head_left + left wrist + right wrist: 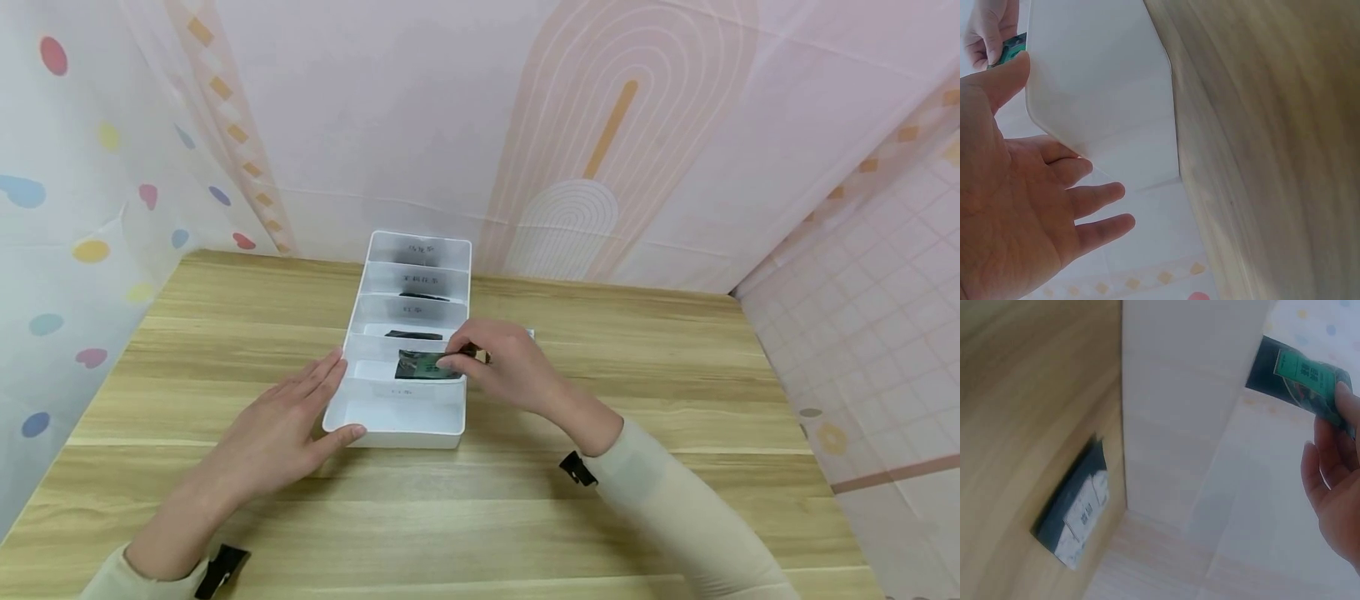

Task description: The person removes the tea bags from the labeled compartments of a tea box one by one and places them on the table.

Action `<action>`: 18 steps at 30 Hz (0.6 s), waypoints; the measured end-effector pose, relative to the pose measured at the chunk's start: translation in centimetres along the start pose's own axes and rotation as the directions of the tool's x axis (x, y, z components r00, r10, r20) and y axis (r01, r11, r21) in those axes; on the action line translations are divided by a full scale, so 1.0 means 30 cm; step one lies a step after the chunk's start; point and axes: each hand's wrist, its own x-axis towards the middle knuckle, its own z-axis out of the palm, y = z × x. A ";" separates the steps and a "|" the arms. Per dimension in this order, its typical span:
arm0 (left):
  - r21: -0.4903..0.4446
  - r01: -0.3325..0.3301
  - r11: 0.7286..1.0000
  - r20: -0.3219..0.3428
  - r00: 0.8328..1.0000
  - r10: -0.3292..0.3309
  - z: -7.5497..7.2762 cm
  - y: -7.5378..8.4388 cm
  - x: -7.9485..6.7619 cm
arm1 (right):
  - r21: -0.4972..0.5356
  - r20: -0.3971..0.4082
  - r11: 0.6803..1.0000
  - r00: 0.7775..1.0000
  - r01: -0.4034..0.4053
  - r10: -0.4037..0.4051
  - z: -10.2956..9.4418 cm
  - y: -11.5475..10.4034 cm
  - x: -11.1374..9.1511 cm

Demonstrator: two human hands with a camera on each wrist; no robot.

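Note:
A white divided box [393,440] stands on the table with labelled compartments in a row. My right hand [517,367] pinches one end of a dark sachet with a green label [420,364], between thumb and fingers, at the second compartment from the front. The right wrist view also shows this green-labelled sachet [1304,372], held by its end. My left hand [281,429] rests against the box's near left corner, thumb at the front rim and fingers along the left side. In the left wrist view the left fingers [1104,197] are spread and fairly straight.
Dark sachets stand in the third compartment [414,335] and the fourth compartment [424,296] from the front. On the wooden table [570,517], right of the box, lies a dark sachet with a white label [1082,509]. A patterned cloth [390,125] hangs behind the table.

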 end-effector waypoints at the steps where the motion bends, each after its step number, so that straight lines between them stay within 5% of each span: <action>1: -0.001 0.000 1.000 0.002 1.000 0.000 0.000 0.000 0.000 | 0.002 0.000 1.000 1.000 -0.018 0.018 -0.008 -0.002 0.000; 7: -0.009 0.000 1.000 0.002 1.000 0.000 0.002 0.001 -0.002 | 0.004 -0.001 0.995 0.995 -0.101 0.101 -0.070 -0.021 0.002; 18: -0.031 0.016 0.999 0.015 1.000 -0.015 -0.003 0.001 -0.005 | -0.095 -0.095 0.991 0.992 -0.097 0.088 -0.140 -0.001 -0.029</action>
